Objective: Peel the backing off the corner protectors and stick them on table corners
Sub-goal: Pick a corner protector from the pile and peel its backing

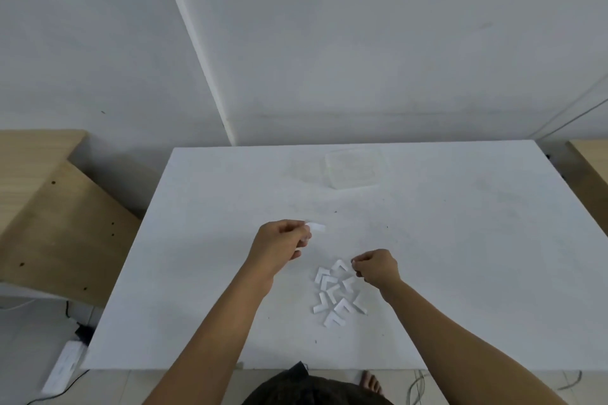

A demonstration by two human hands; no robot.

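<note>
- Large white rectangular table (460,273) fills the view.
- Clear shallow plastic tray (355,168) sits near its far edge.
- Heap of white L-shaped corner protectors (335,293) lies between the forearms.
- Left hand (279,245) pinches a white strip (315,227).
- Right hand (376,268), curled beside the heap; what it holds cannot be told.

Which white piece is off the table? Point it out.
The white strip pinched in the left hand; the other pieces lie in a pile on the table.
</note>
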